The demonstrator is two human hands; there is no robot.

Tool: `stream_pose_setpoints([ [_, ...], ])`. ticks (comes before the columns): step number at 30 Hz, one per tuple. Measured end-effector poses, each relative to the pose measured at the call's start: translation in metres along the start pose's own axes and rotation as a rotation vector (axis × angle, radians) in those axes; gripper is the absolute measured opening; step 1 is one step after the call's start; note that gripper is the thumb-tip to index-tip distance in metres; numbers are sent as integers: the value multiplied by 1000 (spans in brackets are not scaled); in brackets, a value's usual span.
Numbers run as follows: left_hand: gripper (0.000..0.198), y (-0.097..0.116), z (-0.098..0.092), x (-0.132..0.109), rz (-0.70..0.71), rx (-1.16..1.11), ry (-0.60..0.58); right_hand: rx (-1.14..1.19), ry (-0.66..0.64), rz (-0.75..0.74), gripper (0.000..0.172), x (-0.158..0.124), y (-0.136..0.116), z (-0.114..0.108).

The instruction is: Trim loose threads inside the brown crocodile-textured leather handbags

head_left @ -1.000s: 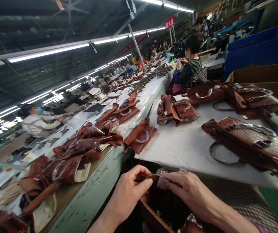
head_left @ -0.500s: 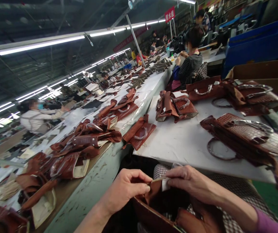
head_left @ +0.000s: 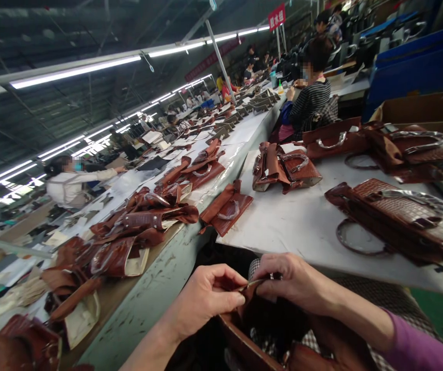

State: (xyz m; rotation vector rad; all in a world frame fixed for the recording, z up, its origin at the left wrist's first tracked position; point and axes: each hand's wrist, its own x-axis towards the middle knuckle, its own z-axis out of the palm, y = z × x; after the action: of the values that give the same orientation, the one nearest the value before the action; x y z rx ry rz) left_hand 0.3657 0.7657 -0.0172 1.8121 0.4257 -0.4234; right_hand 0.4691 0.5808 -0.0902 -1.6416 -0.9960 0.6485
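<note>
A brown leather handbag (head_left: 252, 342) rests in my lap with its mouth facing up, the dark inside partly showing. My left hand (head_left: 217, 293) pinches the bag's upper edge between thumb and fingers. Close beside it, my right hand (head_left: 293, 281) grips the same edge, thumb underneath and fingers on top. A thin pale strip of the edge shows between the two hands. The lower part of the bag runs out of the frame.
A white-topped table (head_left: 279, 226) ahead carries several brown handbags (head_left: 395, 216). Along the left, a long bench (head_left: 140, 293) holds more bags (head_left: 116, 255). A co-worker in a striped top (head_left: 314, 103) sits beyond; another person (head_left: 68, 183) works across the bench. A blue bin (head_left: 418, 72) stands right.
My right hand has shifted slightly left along the edge, and a white piece formerly by its fingers no longer shows. My left hand keeps its pinch. The view has turned slightly left.
</note>
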Motion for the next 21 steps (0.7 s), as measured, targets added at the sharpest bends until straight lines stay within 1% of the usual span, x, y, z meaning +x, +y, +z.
stream_pose_setpoints([
  [5,28,-4,-9,5,-66,-39,-37,78,-107,-137,14,6,9,-5],
  [11,28,-3,-14,8,-98,-99,-107,194,-231,-169,26,15,15,-10],
  [13,27,-3,-13,9,-104,-102,-101,204,-251,-182,28,16,19,-11],
  [17,25,-5,-8,9,-106,-69,-36,197,-257,-189,29,14,22,-13],
  [21,20,-6,-5,8,-82,-56,-7,211,-227,-157,28,10,20,-13],
])
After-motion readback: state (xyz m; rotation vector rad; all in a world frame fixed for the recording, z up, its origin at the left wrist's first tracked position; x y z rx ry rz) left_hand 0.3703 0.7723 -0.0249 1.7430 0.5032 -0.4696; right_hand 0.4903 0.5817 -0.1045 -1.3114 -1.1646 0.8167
